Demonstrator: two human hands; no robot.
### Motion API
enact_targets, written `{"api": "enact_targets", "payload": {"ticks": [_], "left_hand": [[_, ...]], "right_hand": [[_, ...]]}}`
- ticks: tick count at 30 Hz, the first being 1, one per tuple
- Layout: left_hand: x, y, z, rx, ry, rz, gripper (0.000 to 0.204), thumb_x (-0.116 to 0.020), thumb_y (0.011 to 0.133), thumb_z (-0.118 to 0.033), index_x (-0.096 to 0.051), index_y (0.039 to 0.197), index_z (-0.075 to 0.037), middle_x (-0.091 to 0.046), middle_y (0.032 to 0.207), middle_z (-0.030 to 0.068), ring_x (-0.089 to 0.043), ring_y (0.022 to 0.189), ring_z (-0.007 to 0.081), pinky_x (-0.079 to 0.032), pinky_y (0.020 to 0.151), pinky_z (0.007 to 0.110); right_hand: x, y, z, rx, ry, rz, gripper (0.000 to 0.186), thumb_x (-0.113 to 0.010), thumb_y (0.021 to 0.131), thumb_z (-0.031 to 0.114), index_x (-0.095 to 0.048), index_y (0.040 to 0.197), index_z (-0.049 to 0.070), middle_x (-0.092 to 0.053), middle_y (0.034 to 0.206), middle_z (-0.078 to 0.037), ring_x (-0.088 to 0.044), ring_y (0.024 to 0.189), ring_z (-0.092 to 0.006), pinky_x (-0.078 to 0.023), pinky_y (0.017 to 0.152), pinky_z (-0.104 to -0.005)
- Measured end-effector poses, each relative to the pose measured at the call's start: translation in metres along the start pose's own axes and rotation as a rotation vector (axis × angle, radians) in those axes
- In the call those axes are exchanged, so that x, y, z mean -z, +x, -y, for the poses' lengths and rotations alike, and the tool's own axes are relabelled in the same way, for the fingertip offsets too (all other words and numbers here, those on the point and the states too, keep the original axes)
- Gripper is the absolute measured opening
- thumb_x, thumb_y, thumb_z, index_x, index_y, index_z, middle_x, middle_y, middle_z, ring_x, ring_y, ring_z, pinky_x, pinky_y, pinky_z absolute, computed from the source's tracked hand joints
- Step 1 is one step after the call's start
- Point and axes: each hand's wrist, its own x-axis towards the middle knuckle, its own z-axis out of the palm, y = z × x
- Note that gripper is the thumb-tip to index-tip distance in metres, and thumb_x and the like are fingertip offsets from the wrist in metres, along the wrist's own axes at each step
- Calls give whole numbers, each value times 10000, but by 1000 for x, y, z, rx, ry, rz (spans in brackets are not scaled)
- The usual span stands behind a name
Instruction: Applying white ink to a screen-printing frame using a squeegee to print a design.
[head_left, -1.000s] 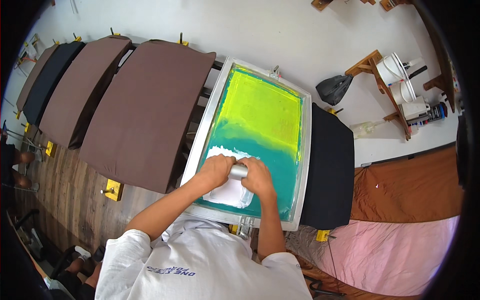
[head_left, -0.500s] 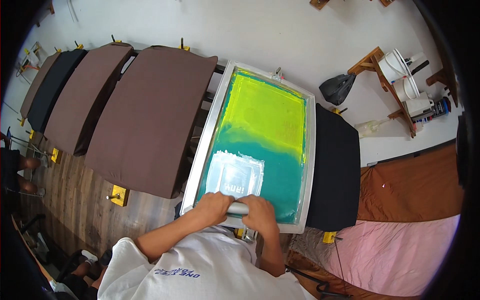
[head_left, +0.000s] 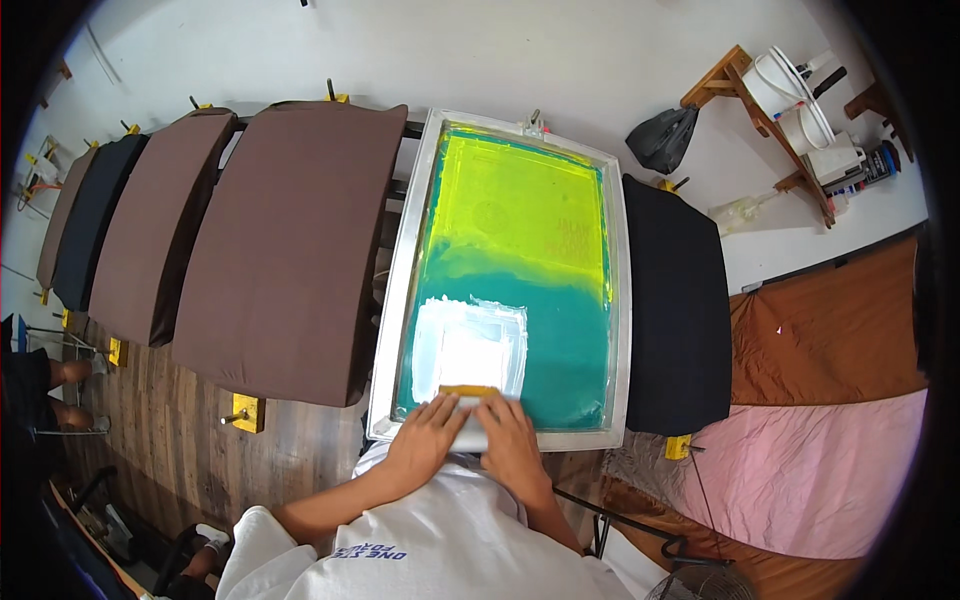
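Observation:
A screen printing frame (head_left: 622, 320) with a metal rim lies in front of me. Its mesh is yellow-green at the far part and teal nearer, with white ink (head_left: 450, 340) around a rectangular patch at the near left. Both hands grip a squeegee (head_left: 468, 390) at the frame's near end; its yellowish blade edge shows on the far side, and its grey handle is partly covered by my fingers. My left hand (head_left: 424, 436) closes over the left part of the handle. Beside it, my right hand (head_left: 510, 432) closes over the right part.
Boards with brown fabric (head_left: 290, 250) stand to the left, one with black fabric (head_left: 675, 310) to the right. A wall shelf (head_left: 770, 125) holds white buckets; a black bag (head_left: 662, 140) hangs beside it. Brown and pink cloth (head_left: 790, 480) lies at right. Another person's legs (head_left: 70, 390) show far left.
The squeegee has tipped toward me, so its yellowish blade now shows. My fingers have straightened somewhat along the handle, and the view has shifted slightly.

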Motion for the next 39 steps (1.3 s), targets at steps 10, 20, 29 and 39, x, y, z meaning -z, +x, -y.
{"api": "enact_targets", "payload": {"ticks": [10,20,29,39], "left_hand": [[45,102,30,102,-75,12,338,-644,689,26,-719,1005,-67,-719,849,176,-701,785,363,-557,753,454],[40,127,47,177,-52,98,419,-668,709,72,-743,1093,-80,-712,870,231,-707,817,386,-578,769,444],[30,100,29,174,-85,-3,473,-626,720,122,-711,1147,-63,-711,937,230,-702,837,397,-577,763,457],[21,49,9,171,-155,13,470,-601,706,114,-675,1142,-43,-687,1130,156,-686,899,391,-563,807,448]], "right_hand": [[45,97,-28,-22,-16,34,436,-610,669,-69,-676,1072,83,-649,1034,-160,-611,989,-397,-509,836,-478],[45,130,-31,-178,-8,138,424,-628,630,-33,-713,1039,39,-676,1028,-199,-630,999,-401,-516,865,-472],[26,101,-32,-64,-20,-42,449,-629,622,-74,-702,1055,16,-667,1013,-208,-618,991,-410,-513,880,-465],[12,46,-12,-87,24,4,478,-646,617,-60,-673,1088,17,-641,1052,-174,-590,1026,-373,-501,895,-444]]}}
